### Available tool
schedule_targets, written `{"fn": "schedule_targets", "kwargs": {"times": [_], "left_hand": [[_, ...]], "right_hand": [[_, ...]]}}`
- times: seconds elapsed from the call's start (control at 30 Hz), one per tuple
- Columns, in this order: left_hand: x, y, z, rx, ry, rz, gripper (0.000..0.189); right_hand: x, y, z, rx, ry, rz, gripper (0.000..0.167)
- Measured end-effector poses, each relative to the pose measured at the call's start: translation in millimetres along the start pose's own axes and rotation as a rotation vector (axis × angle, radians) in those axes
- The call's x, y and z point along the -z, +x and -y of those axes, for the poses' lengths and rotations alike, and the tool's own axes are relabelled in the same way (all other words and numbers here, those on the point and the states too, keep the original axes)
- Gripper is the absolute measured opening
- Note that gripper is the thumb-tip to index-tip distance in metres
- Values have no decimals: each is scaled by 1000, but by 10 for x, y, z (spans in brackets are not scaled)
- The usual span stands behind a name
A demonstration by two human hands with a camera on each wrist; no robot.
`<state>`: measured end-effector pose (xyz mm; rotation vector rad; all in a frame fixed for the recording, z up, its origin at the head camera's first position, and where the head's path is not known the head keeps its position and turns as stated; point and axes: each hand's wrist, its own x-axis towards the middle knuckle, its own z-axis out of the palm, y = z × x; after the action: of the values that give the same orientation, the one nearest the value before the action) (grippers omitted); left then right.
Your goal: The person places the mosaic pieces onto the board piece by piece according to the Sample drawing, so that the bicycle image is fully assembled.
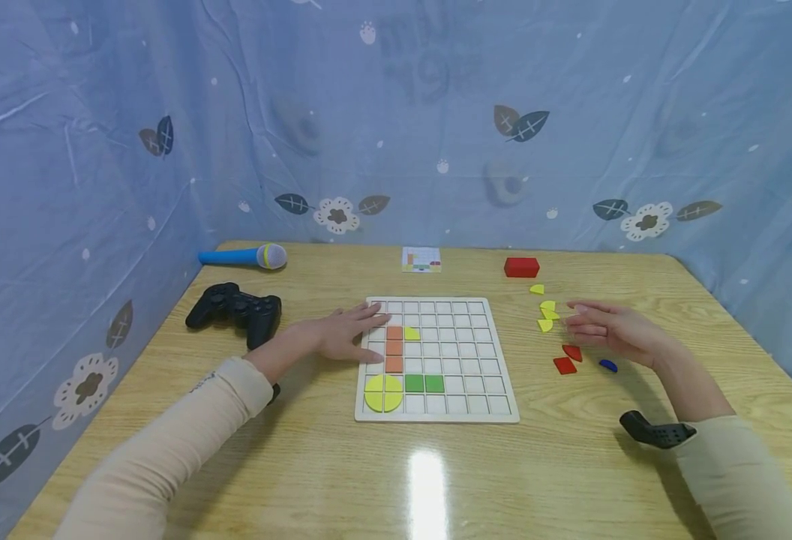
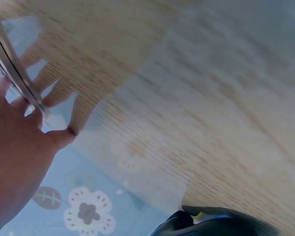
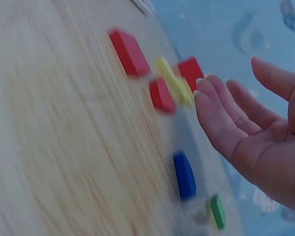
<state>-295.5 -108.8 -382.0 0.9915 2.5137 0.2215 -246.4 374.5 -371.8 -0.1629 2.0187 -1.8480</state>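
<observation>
My left hand (image 1: 342, 334) rests on the left side of a white grid board (image 1: 463, 349), fingers spread. The board bears an orange column (image 1: 394, 349), two green squares (image 1: 434, 384), a yellow quarter-circle (image 1: 411, 334) and several yellow quarters forming a circle (image 1: 374, 384). To the right, my right hand (image 1: 612, 331) hovers with loosely bent fingers and nothing in its grasp. Closest to its fingertips lie loose yellow quarter-circles (image 1: 545, 325); nearer the front are two red pieces (image 1: 565, 365) and a blue piece (image 1: 608, 365). The right wrist view also shows a green piece (image 3: 218, 211).
At the back stand a red block (image 1: 521, 268) and a small pattern card (image 1: 421, 259). A blue toy microphone (image 1: 234, 257) and a black game controller (image 1: 234, 307) lie on the left. Blue patterned cloth (image 1: 396, 150) hangs behind the wooden table (image 1: 315, 465).
</observation>
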Motion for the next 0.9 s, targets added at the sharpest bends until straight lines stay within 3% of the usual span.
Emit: {"fn": "schedule_targets", "kwargs": {"times": [0.33,0.53,0.9], "left_hand": [[-6,15,15,4,3,-2,85],[-5,14,9,3,8,-1,85],[10,2,-18,8,18,4,85]], "right_hand": [[399,-164,-103,37,144,-24,23],[554,-244,-140,92,297,-34,34],[664,-328,-225,175,347,-124,33]]}}
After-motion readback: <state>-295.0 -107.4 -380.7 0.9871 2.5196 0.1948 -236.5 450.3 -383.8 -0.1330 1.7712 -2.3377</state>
